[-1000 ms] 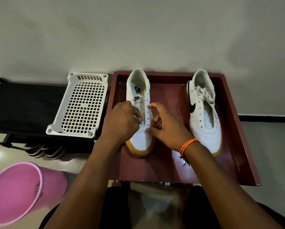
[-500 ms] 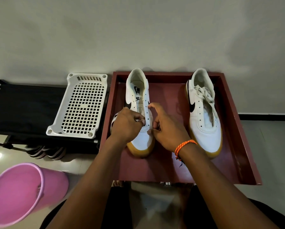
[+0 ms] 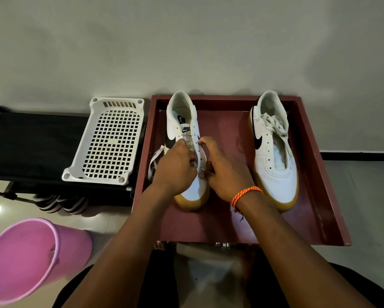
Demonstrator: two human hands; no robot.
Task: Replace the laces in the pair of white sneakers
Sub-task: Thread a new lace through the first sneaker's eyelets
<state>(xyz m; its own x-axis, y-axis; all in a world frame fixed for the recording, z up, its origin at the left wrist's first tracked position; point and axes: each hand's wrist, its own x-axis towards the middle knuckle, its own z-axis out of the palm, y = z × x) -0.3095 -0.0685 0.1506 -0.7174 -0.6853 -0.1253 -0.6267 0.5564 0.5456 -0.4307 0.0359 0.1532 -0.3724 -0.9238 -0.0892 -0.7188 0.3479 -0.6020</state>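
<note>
In the maroon tray (image 3: 315, 165), the left sneaker (image 3: 186, 121) points toe-first at the person, left hand (image 3: 175, 167) and right hand (image 3: 226, 172) both curled at its eyelets, with the lace (image 3: 156, 157) trailing out on the left-hand side, so that hand's nearer.

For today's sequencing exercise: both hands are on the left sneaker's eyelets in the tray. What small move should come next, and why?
Probably the left hand should draw the lace further out sideways: a loop already hangs beside the left sneaker, while the right hand steadies it.
</note>
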